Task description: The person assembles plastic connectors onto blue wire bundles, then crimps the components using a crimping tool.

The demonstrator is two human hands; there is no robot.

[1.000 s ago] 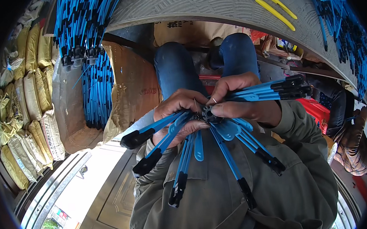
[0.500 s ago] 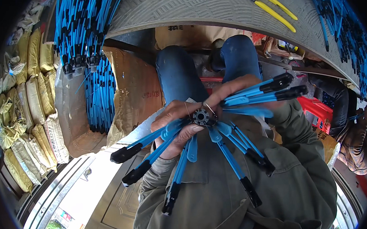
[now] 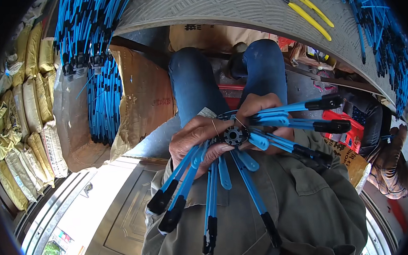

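Above my lap I hold a round black notched hub (image 3: 234,135), from which several blue arms (image 3: 211,192) with black tips fan out. My left hand (image 3: 190,140) is closed on the hub's left side, thumb at its lower edge. On the right, my right hand (image 3: 261,106) is closed with its fingers at the hub's upper right, among the blue arms; its fingertips are partly hidden. A thin wire shows by the fingers on both sides of the hub. Short blue rounded tabs (image 3: 259,142) stick out between the long arms.
Bundles of blue black-tipped rods (image 3: 88,29) lie at the far left of the grey table (image 3: 206,6), more at far right. Yellow-handled pliers (image 3: 310,16) rest there. Left stand an open paper sack (image 3: 145,91) of rods and stacked bags (image 3: 30,105). A person (image 3: 388,167) sits right.
The hub has shifted slightly right and down between my hands. Its arms have turned counterclockwise, and one pair has swung from the lower right up toward the right.
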